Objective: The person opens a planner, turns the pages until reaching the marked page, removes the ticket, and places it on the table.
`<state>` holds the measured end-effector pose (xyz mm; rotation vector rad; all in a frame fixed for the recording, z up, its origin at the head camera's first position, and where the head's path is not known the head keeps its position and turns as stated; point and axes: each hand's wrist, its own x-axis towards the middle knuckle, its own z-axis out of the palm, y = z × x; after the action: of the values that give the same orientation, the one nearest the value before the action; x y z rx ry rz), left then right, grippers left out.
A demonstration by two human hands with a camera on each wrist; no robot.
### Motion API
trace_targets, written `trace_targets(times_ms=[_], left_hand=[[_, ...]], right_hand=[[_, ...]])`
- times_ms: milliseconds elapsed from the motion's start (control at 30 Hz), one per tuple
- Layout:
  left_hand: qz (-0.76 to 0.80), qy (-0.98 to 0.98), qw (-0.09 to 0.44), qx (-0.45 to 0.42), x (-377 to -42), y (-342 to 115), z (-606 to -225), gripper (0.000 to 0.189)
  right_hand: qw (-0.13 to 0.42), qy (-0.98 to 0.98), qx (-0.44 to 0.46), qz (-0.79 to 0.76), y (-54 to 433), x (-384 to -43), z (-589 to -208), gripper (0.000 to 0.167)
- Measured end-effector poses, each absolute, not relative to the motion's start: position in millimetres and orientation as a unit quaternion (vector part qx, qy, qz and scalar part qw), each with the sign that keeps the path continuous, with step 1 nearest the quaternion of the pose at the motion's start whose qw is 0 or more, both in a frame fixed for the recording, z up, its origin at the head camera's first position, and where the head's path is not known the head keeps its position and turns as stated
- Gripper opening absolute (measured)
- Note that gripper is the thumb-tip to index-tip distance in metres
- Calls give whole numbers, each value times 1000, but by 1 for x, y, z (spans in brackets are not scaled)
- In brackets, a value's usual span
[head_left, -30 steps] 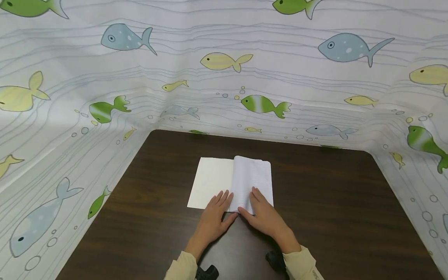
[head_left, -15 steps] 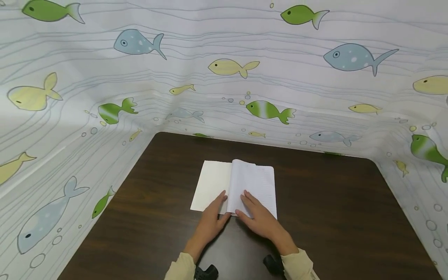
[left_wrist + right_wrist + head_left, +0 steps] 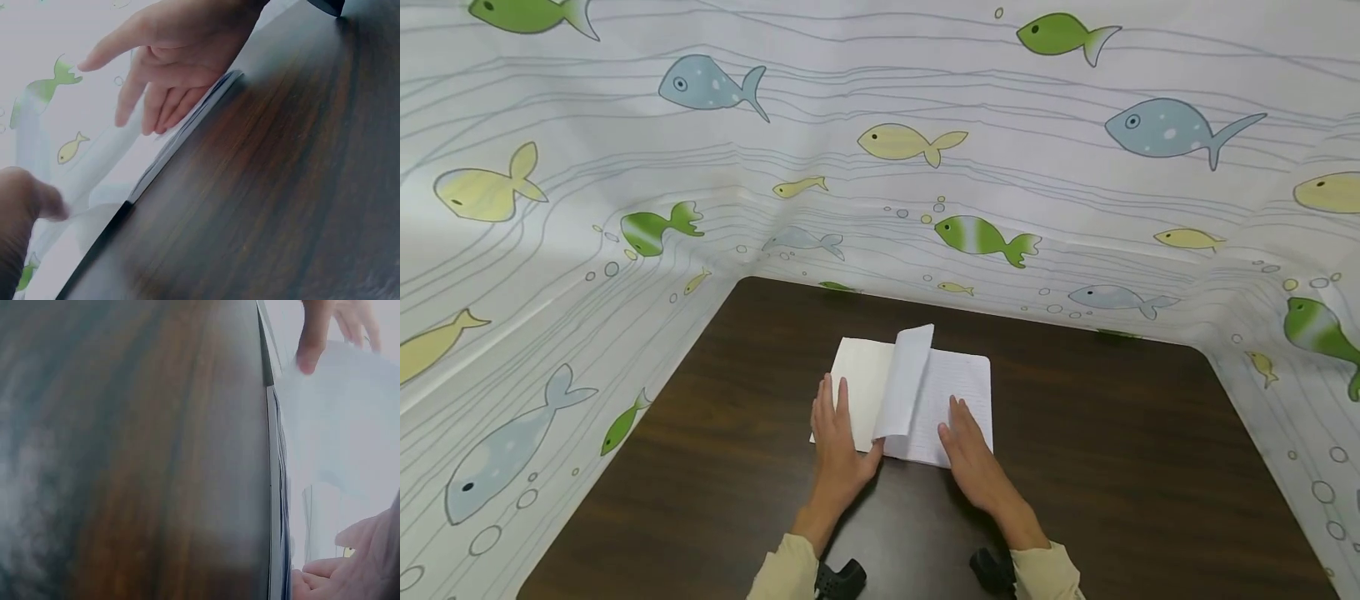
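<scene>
An open notebook (image 3: pixel 964 382) lies on the dark wooden table, with a blank cream left side (image 3: pixel 867 367) and a lined right side. One white page (image 3: pixel 907 385) stands curved up near the fold. My left hand (image 3: pixel 837 457) is over the left side, fingers extended, its thumb (image 3: pixel 42 199) right at the raised page's lower corner. On the right side of the notebook, my right hand (image 3: pixel 979 468) has straight fingers, its fingertips over the lined paper. In the right wrist view, my right hand (image 3: pixel 359 565) is partly cut off by the frame.
The brown wooden table (image 3: pixel 1120 467) stretches out on both sides of the notebook. A white sheet with printed fish (image 3: pixel 988 237) rises behind and beside it. Black wrist devices (image 3: pixel 842 577) sit below both cuffs.
The page lying over the right side has lifted and curves upright toward the left. My left hand has shifted left, my right hand slightly right, and they are farther apart.
</scene>
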<state>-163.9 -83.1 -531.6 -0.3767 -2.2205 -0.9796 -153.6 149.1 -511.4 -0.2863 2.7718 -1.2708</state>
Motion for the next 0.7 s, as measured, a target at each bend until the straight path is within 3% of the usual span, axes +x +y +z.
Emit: trace_targets(times_ms=[267, 367, 433, 533, 633, 700], left_hand=[[-354, -837, 401, -115, -165, -89, -528, 95], [-329, -847, 393, -142, -166, -88, -531, 78], [-321, -857, 358, -185, -166, -85, -533, 64], [-315, -880, 252, -251, -164, -79, -535, 47], [-276, -909, 137, -281, -160, -73, -535, 46], [-248, -922, 90, -284, -157, -71, -535, 48]], right_hand=[[50, 917, -88, -385, 150, -153, -511, 74], [47, 919, -89, -382, 151, -153, -512, 73], [41, 920, -92, -379, 151, -153, -512, 72], [33, 921, -98, -375, 151, -153, -512, 71], [31, 926, -106, -362, 152, -153, -512, 68], [24, 931, -115, -346, 152, -153, -512, 66]])
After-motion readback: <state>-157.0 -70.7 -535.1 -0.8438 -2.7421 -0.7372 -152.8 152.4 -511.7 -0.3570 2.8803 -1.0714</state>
